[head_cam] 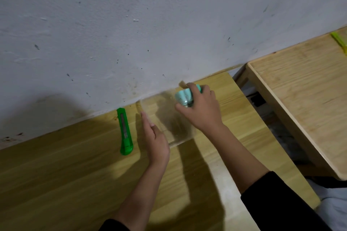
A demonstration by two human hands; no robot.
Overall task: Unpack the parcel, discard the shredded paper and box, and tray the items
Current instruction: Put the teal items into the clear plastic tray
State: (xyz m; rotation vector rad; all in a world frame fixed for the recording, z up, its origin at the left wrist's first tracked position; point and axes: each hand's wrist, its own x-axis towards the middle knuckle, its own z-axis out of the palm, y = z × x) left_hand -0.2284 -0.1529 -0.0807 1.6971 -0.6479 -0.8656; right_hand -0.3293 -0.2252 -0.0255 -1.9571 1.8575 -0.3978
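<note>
right grip [201, 110]: fingers curled round a mint-green fluted item [185, 97], at the far edge of the counter [65, 165] close to the wall [131, 24]. Can't tell if the item is lifted or resting. left grip [155, 140]: fingers straight and pressed together, hand edge-on, holding nothing. The item is up and right of it, apart. Between both grips there is a blurred see-through shape [169, 124]; can't tell what it is. green utility knife [124, 131] lies flat on the counter just left of the left grip. wooden tray [300, 99] is well to the right, with a yellow-green piece [339, 41] at its far corner.
</note>
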